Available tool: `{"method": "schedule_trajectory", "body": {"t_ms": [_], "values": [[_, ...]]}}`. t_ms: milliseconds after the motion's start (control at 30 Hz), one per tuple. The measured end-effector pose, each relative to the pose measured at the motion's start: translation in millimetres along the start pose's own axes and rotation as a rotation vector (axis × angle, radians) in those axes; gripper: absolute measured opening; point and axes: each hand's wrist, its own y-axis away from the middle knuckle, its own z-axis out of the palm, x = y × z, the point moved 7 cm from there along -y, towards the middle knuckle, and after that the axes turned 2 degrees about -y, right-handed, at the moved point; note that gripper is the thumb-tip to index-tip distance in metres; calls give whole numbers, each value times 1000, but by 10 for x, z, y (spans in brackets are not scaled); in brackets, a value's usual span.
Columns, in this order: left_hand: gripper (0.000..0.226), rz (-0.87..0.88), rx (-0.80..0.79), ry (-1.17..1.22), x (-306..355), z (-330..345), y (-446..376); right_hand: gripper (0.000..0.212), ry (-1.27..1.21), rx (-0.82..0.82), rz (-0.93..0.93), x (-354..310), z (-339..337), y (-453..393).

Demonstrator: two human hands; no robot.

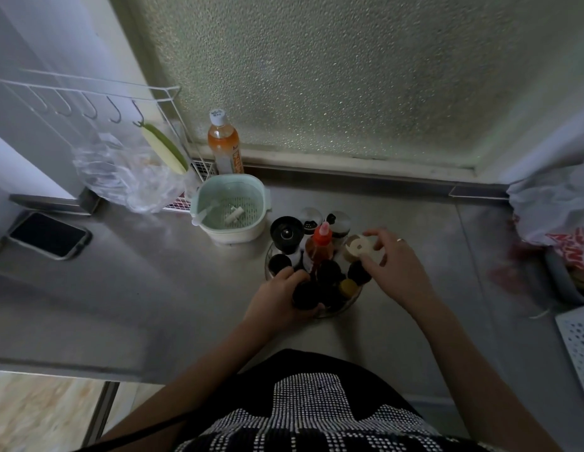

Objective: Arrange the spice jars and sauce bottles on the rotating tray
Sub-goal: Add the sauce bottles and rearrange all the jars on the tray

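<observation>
A clear round rotating tray stands on the steel counter, crowded with several jars and bottles. A red-capped sauce bottle stands at its middle, with a black grinder to its left. My left hand grips a dark-capped bottle at the tray's near edge. My right hand holds a cream-lidded jar at the tray's right side. A yellow-capped jar sits between my hands. Two clear-topped shakers stand at the back.
A mint strainer basket sits left of the tray, an orange drink bottle behind it. A phone lies at far left, by a wire rack with a plastic bag. A white shopping bag is at right.
</observation>
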Motion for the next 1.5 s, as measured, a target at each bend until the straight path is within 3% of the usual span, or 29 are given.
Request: {"method": "schedule_trajectory", "body": {"t_ms": [200,333,500,667,867,1100,1267,1367,1500], "values": [[48,-93,-34,17,18,87,-138,57,84,-181,226,112,269,-282],[54,-78,-63,-76,57,146,-140,50,91,-203,275,139,396,-386],[61,-54,28,-124,61,56,-109,47,152,-73,245,49,198,-355],[57,30,207,23,290,-215,-91,48,92,121,116,-289,-335,-77],[79,11,109,71,422,-153,-312,45,-119,25,39,-583,-171,105],[48,-66,79,-15,159,-98,-240,35,-156,352,66,-318,-651,-9],[41,-30,34,-100,154,-3,-220,50,15,61,166,-44,-211,-323],[37,-10,46,-102,145,3,-203,46,47,-97,177,37,112,-373],[33,65,44,-147,221,66,-140,54,41,-138,151,93,337,-372]]}}
